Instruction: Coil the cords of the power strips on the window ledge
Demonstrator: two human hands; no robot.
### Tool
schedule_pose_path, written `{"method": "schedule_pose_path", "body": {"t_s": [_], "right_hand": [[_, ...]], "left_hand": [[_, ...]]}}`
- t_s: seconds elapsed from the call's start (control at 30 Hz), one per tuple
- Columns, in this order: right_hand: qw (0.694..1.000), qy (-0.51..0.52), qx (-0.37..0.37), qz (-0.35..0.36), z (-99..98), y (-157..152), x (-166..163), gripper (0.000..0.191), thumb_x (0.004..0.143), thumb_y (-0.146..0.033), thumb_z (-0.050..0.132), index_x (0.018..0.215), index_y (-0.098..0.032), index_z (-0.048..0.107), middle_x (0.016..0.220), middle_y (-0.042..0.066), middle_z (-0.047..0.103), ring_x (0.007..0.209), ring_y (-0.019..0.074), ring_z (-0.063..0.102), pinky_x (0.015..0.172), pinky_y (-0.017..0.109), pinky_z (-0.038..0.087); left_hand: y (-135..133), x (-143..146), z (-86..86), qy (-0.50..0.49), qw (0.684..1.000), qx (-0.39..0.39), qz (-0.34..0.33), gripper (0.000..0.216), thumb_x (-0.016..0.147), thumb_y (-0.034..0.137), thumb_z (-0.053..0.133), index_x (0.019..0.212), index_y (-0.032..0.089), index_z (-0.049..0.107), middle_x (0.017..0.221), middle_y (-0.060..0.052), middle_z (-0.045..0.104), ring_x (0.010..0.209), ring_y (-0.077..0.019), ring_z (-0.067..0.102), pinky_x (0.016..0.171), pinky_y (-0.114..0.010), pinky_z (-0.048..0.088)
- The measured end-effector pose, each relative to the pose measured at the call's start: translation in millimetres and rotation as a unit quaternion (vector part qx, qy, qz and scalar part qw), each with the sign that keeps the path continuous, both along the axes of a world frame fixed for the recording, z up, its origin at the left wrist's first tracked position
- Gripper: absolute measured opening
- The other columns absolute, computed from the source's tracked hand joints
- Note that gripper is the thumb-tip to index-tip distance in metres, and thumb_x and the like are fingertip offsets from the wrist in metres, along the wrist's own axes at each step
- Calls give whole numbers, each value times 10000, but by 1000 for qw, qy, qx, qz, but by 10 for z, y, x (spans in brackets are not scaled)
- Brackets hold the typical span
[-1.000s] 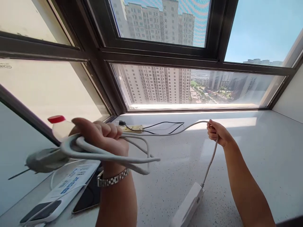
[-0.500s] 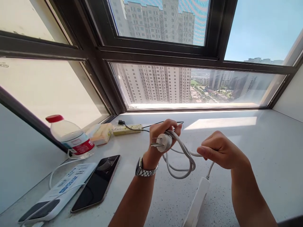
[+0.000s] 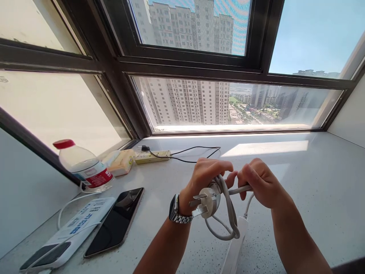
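Note:
My left hand (image 3: pixel 203 179) is closed around a coil of white cable (image 3: pixel 228 220), with the three-pin plug (image 3: pixel 207 201) sticking out below the fingers. A metal wristwatch (image 3: pixel 176 211) sits on that wrist. My right hand (image 3: pixel 259 182) is closed on the free stretch of the same cable, right beside the left hand. The cable runs down to a white power strip (image 3: pixel 234 249) lying on the speckled white sill (image 3: pixel 299 182) under my hands.
On the left lie a black phone (image 3: pixel 115 222), a white power bank with blue print (image 3: pixel 65 236), a red-capped bottle (image 3: pixel 82 165) and a tissue pack (image 3: pixel 121 161). A second power strip (image 3: pixel 152 156) with a black cord lies by the window frame (image 3: pixel 182 68).
My left hand, which was raised at the left with loose loops, has come to the middle and lowered. My right hand has closed in beside it, and the loops have tightened.

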State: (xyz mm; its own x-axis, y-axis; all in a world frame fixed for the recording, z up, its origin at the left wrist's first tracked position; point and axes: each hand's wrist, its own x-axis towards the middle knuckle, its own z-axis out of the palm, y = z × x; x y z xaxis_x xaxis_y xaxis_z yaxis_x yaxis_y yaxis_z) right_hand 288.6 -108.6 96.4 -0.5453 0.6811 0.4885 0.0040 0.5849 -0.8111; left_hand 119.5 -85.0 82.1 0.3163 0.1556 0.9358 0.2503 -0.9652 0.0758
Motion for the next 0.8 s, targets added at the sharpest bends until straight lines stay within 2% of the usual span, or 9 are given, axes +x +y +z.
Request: {"method": "schedule_pose_path", "body": {"t_s": [0.2,0.3,0.37,0.53,0.63,0.7,0.8], "right_hand": [[972,125,-1,-199,-24,-13,-172,656,891,-657,371,451,-184,481,422,-11,362,421,92,314,441,260,270],[963,138,-14,-232,-49,37,-223,625,887,-660,361,495,-186,472,466,-13,366,454,99,322,463,262,285],[962,140,-26,-234,-64,72,-245,627,880,-676,347,516,-183,482,490,-8,397,478,104,354,479,261,303],[968,147,-111,-170,-110,187,-289,687,823,-784,275,600,-181,516,492,-17,407,467,98,385,460,242,301],[970,120,-184,-99,-142,266,-329,715,763,-844,277,673,-179,521,462,-54,345,401,74,307,406,223,247],[967,80,-236,-42,-165,307,-355,714,735,-856,327,718,-172,530,448,-88,279,376,55,220,383,210,198],[958,16,-281,59,-209,363,-364,700,716,-836,423,780,-152,555,456,-111,247,397,45,161,381,198,158]], "left_hand": [[-9,-22,-31,31,999,-27,-30,368,664,360,796,919,201,582,535,88,434,402,-53,363,434,-171,326],[-42,105,-81,5,997,-44,-59,482,598,465,819,937,209,593,531,92,423,400,-54,349,430,-183,320],[-81,201,-90,-34,994,-57,-82,477,594,506,809,900,209,595,514,91,421,391,-54,342,419,-188,319],[-183,276,-26,-103,984,-119,-82,217,734,365,755,843,220,636,492,70,480,408,-65,398,437,-195,351],[-157,216,12,-198,968,-145,-57,178,781,388,709,791,214,670,578,19,578,468,-83,476,464,-212,386],[-104,153,51,-304,937,-167,-48,233,761,421,718,718,200,658,562,23,541,443,-72,431,419,-208,336],[-20,-4,151,-455,867,-195,-67,364,751,447,716,579,170,554,513,52,397,409,-51,301,362,-204,204]]}}
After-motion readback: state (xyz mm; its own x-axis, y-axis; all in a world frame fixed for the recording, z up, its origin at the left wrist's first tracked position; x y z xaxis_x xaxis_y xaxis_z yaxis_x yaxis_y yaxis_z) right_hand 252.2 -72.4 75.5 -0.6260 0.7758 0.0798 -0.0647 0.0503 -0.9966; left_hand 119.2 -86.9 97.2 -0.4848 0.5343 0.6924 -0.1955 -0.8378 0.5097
